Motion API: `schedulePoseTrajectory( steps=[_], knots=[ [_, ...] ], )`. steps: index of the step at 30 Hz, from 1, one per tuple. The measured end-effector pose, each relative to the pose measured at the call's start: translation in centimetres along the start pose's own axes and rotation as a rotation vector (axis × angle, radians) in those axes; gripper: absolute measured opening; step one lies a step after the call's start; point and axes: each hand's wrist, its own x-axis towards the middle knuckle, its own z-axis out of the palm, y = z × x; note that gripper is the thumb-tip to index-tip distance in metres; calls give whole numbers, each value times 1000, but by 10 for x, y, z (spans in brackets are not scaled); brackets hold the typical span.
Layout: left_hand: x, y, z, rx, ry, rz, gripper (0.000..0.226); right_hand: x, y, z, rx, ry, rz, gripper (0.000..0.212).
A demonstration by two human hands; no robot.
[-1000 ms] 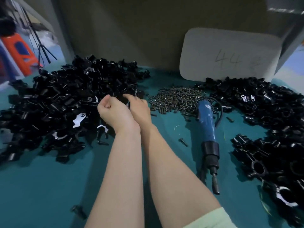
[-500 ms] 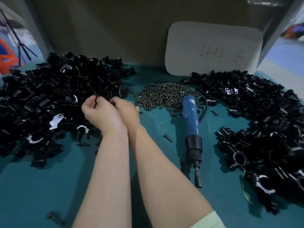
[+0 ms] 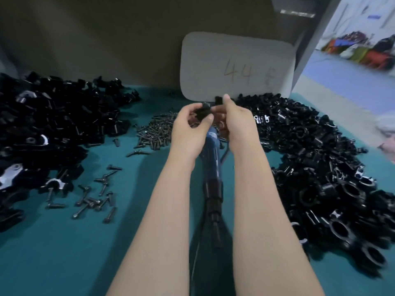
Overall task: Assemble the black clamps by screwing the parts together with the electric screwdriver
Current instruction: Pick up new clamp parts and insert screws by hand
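Both hands are raised over the middle of the desk (image 3: 53, 253), close together, backs toward the camera.

- The left hand (image 3: 189, 130) has its fingers curled and thumb across, gripping the black clamp pieces (image 3: 204, 110) at its fingertips.
- The right hand (image 3: 238, 124) has its thumb pointing up and fingers curled in, pinching the same cluster from the other side. A bit of black shows just beside the thumb tip.
- The pieces sit between the two hands at their far ends, in front of the lower edge of the grey board (image 3: 237, 60) marked "44".
- How the pieces fit together cannot be told, as they are blurred and partly hidden by fingers.

On the desk, the electric screwdriver (image 3: 213, 161) lies below and between the forearms. Its blue body is at the far end under the hands, and its black collar and bit end point toward the camera. Neither hand touches it.

Around the hands:
- The screw pile (image 3: 157, 131) lies on the desk just left of the left hand.
- Some loose screws (image 3: 96, 197) are scattered nearer the camera, left of the left forearm.
- A large heap of black parts (image 3: 53, 120) fills the left side.
- A second heap (image 3: 310, 159) lies right of the right forearm and curves toward the camera. Several of its parts show round openings.
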Motion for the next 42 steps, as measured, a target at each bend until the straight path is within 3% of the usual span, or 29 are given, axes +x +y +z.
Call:
schedulePoseTrajectory(
  steps=[4,7,10,12,15,23,26,29,31,33,37,42],
  knots=[
    [10,-2,25,5,30,-66,10,19,21,-21,-366,225,-85,24],
    [18,-6,34,-75,36,-161,19,34,39,-25,-649,261,73,45],
    [19,-6,36,-406,21,-303,19,42,57,-24,-831,176,186,54],
    [19,-3,33,-638,-6,-381,10,46,65,-22,-909,206,202,53],
    [18,-2,28,-734,-35,-419,11,51,69,-20,-933,311,222,47],
    [18,-9,18,-628,-26,-390,9,59,75,-14,-968,370,226,39],
    [15,-9,13,-669,7,-404,32,59,74,-18,-956,418,254,44],
    [11,-8,8,-718,43,-422,40,54,72,-20,-953,445,249,45],
    [8,-9,2,-721,43,-435,37,47,67,-19,-847,490,192,39],
    [6,-9,-5,-708,24,-429,16,36,54,-14,-560,501,95,30],
    [-4,-7,-19,-773,120,-383,5,-3,20,1,-66,315,-143,19],
    [-23,-5,-39,-854,167,-308,40,-52,10,22,467,-125,28,15]
  ],
)
